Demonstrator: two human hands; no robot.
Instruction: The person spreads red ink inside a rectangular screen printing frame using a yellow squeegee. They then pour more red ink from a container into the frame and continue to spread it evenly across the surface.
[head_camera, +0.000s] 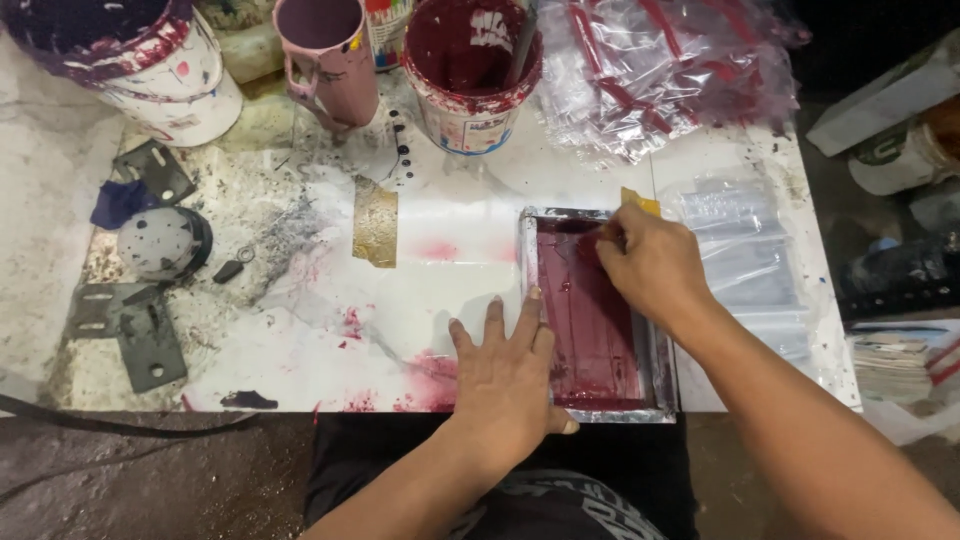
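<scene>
A small metal-framed printing screen (598, 412) lies on the white table, its mesh covered in dark red ink. My left hand (505, 375) presses flat on the table with fingers spread, against the frame's left edge. My right hand (645, 262) is closed on a small yellow scraper (640, 201) at the far end of the screen; most of the scraper is hidden by the fingers.
A tub of dark red ink (468, 70) with a stick, a pink mug (328, 60) and a large stained bucket (150, 65) stand at the back. Clear plastic bags (680, 70) pile at back right, more bags (750, 265) lie right of the screen. Metal brackets (130, 330) lie left.
</scene>
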